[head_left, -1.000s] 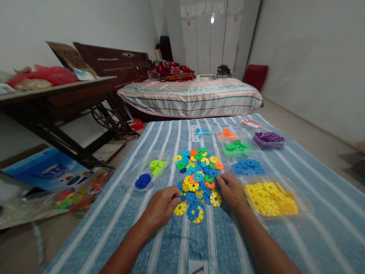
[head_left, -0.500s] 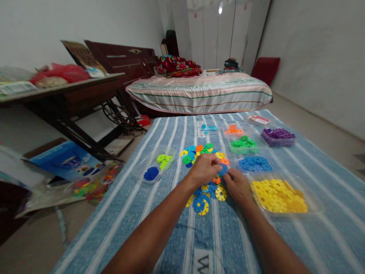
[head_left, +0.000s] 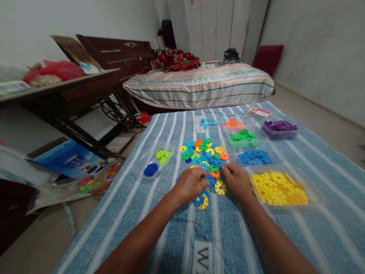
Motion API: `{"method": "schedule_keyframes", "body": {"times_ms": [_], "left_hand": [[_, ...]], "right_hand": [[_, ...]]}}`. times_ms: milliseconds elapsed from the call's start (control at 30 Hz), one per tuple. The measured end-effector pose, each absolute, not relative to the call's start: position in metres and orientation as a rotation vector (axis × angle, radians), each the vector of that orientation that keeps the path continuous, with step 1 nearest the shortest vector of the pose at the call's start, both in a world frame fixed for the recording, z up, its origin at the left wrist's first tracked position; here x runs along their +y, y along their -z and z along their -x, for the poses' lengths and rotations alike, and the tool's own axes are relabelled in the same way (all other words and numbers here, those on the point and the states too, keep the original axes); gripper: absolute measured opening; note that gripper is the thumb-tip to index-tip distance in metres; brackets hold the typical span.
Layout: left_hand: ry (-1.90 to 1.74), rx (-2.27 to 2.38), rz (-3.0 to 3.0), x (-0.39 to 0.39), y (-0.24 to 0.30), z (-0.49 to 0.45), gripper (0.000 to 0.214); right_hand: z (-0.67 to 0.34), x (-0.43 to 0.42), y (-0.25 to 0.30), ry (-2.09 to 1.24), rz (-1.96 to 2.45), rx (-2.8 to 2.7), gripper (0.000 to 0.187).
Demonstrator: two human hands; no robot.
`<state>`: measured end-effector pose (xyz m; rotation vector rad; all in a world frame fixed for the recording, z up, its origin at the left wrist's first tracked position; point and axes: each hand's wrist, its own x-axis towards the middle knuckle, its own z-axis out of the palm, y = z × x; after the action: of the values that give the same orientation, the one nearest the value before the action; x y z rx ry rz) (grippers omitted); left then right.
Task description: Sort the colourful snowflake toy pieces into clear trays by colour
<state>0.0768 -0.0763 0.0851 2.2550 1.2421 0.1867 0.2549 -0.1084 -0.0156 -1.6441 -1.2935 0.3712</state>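
Note:
A mixed pile of notched plastic discs [head_left: 211, 151] in blue, yellow, green and orange lies spread on the striped cloth. My left hand [head_left: 191, 183] is over the near left part of the pile, fingers curled together. Whatever it pinches, if anything, is hidden by the fingers. At the pile's right edge, my right hand [head_left: 236, 178] has its fingers bent and closed, thumb side toward the discs. I cannot make out anything in it. A yellow disc [head_left: 220, 187] lies between the two hands, and a blue disc [head_left: 199, 201] overlaps another yellow one just below my left hand.
Right of the pile stand clear trays of yellow discs [head_left: 278, 189], blue discs [head_left: 255, 157], green discs [head_left: 243, 137] and purple discs [head_left: 279, 127]. On the left, a clear tray [head_left: 137, 167] holds dark blue and lime discs. A bed [head_left: 199, 89] stands beyond the cloth-covered surface.
The hands have come apart; my left hand moved left and nearer over the pile. The blue disc formerly between them is no longer distinguishable. The view has tilted slightly down.

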Motion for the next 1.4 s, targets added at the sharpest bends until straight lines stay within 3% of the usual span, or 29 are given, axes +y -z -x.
{"method": "schedule_keyframes", "body": {"times_ms": [300, 500, 800, 1067, 1233, 1400], "left_hand": [[0.164, 1.357, -2.392, -0.111, -0.074, -0.039, 0.022], [0.181, 1.330, -2.400, -0.115, -0.069, -0.043, 0.023], [-0.047, 1.345, -2.072, -0.108, -0.063, -0.038, 0.006], [-0.226, 1.230, -1.697, -0.083, -0.068, -0.036, 0.012], [-0.332, 1.166, -1.716, -0.062, -0.094, -0.091, 0.011], [-0.686, 0.959, -1.579, -0.051, -0.119, -0.161, 0.017]], "right_hand": [[-0.256, -0.110, 0.016, -0.407, 1.664, -1.265, 0.034], [-0.256, -0.110, 0.019, -0.403, 1.654, -1.263, 0.033], [-0.255, -0.107, 0.017, -0.379, 1.623, -1.274, 0.032], [-0.253, -0.103, 0.016, -0.348, 1.631, -1.313, 0.032], [-0.252, -0.103, 0.018, -0.359, 1.612, -1.303, 0.031], [-0.251, -0.103, 0.017, -0.368, 1.590, -1.284, 0.031]]}}
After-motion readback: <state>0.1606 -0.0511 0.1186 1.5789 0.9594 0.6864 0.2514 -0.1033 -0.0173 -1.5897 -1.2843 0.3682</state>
